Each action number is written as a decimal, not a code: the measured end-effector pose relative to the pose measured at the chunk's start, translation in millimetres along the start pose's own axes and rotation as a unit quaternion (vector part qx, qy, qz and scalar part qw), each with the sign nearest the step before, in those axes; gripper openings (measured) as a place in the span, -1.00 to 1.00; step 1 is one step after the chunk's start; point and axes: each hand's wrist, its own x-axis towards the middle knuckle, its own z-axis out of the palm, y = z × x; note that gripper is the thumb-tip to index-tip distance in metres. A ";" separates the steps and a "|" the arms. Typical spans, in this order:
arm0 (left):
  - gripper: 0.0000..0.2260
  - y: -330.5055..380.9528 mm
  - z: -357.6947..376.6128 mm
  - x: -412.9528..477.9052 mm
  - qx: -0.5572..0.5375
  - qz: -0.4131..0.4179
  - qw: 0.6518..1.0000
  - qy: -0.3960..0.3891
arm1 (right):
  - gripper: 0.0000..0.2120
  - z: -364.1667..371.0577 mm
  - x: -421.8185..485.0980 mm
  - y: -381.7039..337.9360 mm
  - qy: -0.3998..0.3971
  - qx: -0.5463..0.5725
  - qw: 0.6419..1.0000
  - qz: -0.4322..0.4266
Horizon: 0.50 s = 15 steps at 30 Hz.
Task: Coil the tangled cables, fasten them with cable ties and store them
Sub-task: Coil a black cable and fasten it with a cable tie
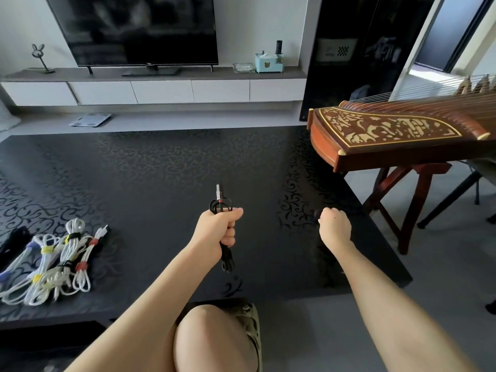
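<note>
From here I see the left hand (224,226) in the middle of the frame, its fingers (231,233) curled tight round a black cable (220,206) gathered into a narrow coil. The loops and a plug stick up above the fist, and the other end hangs out below it. I judge the fist sits at the coil's waist to keep the loops from springing apart and to leave a place for a tie.

The right hand (334,226), right of centre, hovers low over the dark patterned worktop (161,162) with its fingers curled under. Something small and dark (317,213) shows at its upper-left edge, perhaps a cable tie. I cannot tell whether the fingers pinch it or merely close beside it.

At the lower left of the frame lies a pile of white cables (53,264), each coiled and bound with coloured ties (46,249). They are well apart from the hands, so that area looks like the place for finished bundles. I judge the black coil is formed but not yet fastened. The next move calls for bringing a tie to the gripped middle without loosening the left hand's hold.
</note>
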 end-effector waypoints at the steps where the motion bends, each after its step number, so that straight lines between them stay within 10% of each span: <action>1: -0.89 -1.9 -3.7 0.7 0.033 0.017 0.999 0.004 | -0.81 -1.8 -2.2 -6.7 -0.004 0.043 0.999 0.018; 3: -0.86 -4.6 -8.7 0.5 0.138 0.074 0.987 0.022 | -0.75 -10.2 -14.6 -24.5 -0.051 0.251 0.965 0.056; 6: -0.92 -7.9 -11.4 -6.4 0.340 0.215 0.915 0.027 | -0.73 -37.2 -53.7 -58.5 -0.200 0.583 0.782 0.092; 10: -0.92 -7.3 -11.3 -27.0 0.440 0.279 0.852 -0.045 | -0.75 -74.3 -102.5 -86.4 -0.391 0.690 0.608 0.037; 15: -0.82 -2.1 -30.2 -52.4 0.391 0.302 0.867 -0.073 | -0.71 -111.5 -135.3 -100.2 -0.349 0.683 0.640 -0.050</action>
